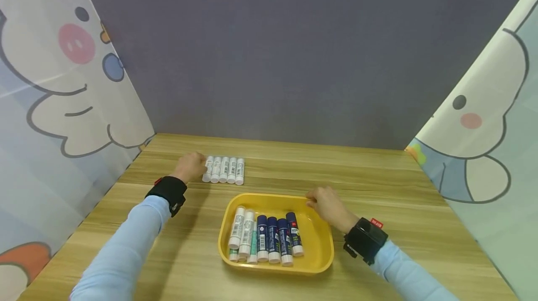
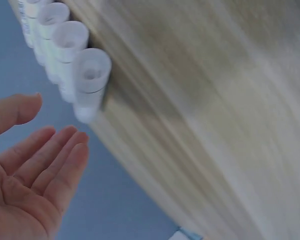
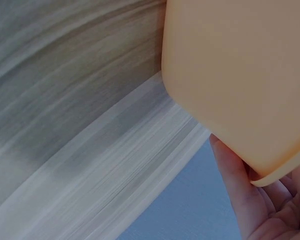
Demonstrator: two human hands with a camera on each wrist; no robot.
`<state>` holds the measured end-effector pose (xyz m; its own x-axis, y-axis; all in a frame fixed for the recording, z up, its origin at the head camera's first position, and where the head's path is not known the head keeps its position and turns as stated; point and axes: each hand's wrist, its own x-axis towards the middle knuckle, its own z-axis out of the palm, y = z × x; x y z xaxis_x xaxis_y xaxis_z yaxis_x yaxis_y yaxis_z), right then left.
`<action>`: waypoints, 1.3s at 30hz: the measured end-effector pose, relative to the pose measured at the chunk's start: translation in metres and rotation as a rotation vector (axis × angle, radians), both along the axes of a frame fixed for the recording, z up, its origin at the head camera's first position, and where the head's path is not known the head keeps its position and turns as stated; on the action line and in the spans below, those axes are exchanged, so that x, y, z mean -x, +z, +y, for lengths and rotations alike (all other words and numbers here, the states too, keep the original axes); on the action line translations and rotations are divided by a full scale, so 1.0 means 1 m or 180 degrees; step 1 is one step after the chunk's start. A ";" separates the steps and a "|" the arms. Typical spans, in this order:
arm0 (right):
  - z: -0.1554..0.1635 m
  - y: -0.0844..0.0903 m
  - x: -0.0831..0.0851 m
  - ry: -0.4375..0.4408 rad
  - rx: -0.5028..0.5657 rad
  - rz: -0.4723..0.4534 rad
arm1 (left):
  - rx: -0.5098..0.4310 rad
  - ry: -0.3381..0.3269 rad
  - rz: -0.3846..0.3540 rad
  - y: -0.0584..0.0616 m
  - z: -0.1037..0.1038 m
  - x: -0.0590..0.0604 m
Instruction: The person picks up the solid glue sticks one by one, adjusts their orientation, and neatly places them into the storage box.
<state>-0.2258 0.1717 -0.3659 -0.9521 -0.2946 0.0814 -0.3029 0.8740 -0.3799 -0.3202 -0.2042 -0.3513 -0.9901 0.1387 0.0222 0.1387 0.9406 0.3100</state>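
My left hand [image 1: 191, 166] is beside the left end of a row of white glue sticks [image 1: 224, 170] on the table. In the left wrist view its thumb and fingers [image 2: 65, 170] are apart with nothing between them, close to the end stick [image 2: 91, 82]. The yellow tray [image 1: 323, 245] stands nearer to me. My right hand [image 1: 329, 205] grips the rim at its far right corner, fingers along the outer wall in the right wrist view. Inside the tray lie white glue sticks [image 1: 246, 233], several navy glue sticks [image 1: 273, 240] and some with green labels [image 1: 254, 245], partly covered.
The wooden table [image 1: 378, 189] runs back to a grey panel [image 1: 269, 58]. Side panels with cartoon prints, one on the left [image 1: 50, 81] and one on the right [image 1: 475, 128], flank the table.
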 end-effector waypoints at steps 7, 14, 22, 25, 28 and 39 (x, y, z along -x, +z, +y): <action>0.000 -0.001 0.001 0.0033 0.0042 0.0061 | -0.0229 0.0302 -0.0120 -0.013 0.001 0.009; 0.000 -0.003 0.001 0.0088 0.0029 0.0133 | -0.0302 0.0530 -0.0237 -0.020 0.006 0.017; -0.002 -0.002 0.004 0.0078 -0.0022 0.0153 | -0.0243 0.0534 -0.0276 -0.034 0.001 0.032; -0.003 -0.001 0.004 0.0082 -0.0038 0.0128 | -0.0140 0.0550 -0.0279 -0.039 -0.004 0.037; -0.004 0.000 0.005 0.0113 -0.0017 0.0115 | -0.0045 0.0634 -0.0276 -0.041 -0.007 0.040; -0.003 0.001 0.004 0.0157 0.0044 0.0152 | 0.0105 0.0698 -0.0028 -0.048 -0.008 0.044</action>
